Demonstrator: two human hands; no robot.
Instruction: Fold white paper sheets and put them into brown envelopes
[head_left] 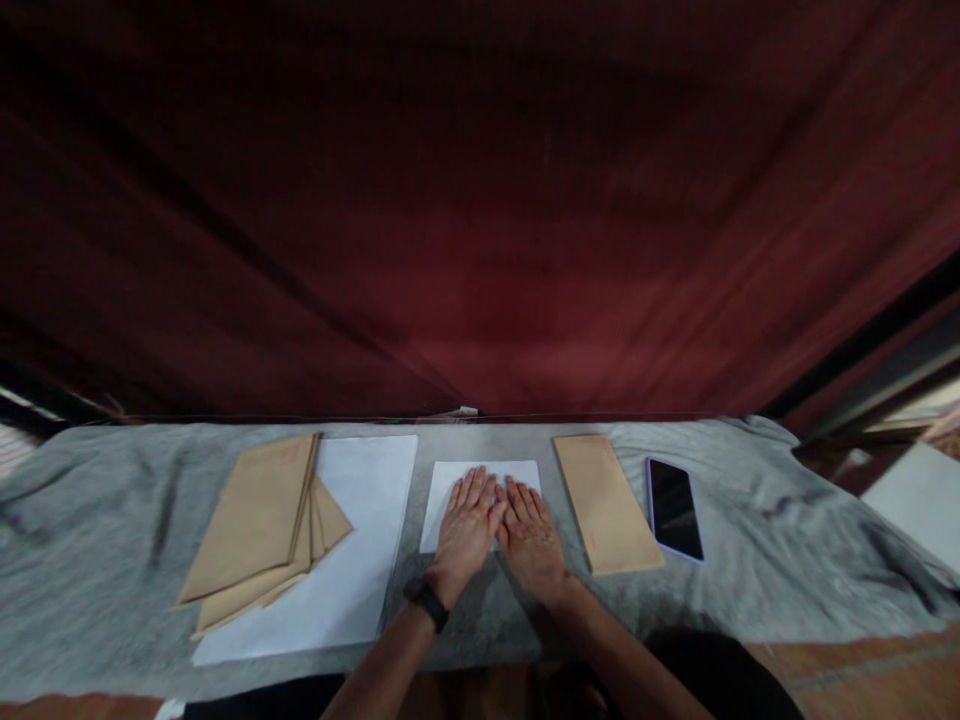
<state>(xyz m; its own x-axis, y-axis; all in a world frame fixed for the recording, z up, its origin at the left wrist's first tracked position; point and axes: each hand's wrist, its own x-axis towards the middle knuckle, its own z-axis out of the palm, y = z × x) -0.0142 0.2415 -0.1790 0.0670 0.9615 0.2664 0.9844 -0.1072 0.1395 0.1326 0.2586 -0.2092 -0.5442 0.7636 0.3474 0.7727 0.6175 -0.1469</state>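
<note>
A white sheet of paper (442, 490), its visible outline a small rectangle, lies in the middle of the grey cloth. My left hand (470, 515) rests flat on its left part, fingers stretched out and pointing away from me. Beside it, my right hand (531, 535) lies flat on the right part, with the fingers extended. The two thumbs meet or nearly meet at the centre. Much of the paper is hidden under the palms, and whether it is folded I cannot tell.
Several brown envelopes (259, 510) lie fanned over a stack of white paper (367, 520) on the left. One brown envelope (606, 505) and a phone (675, 508) lie to the right. A grey cloth (772, 560) covers the surface; a dark red panel (480, 250) stands behind.
</note>
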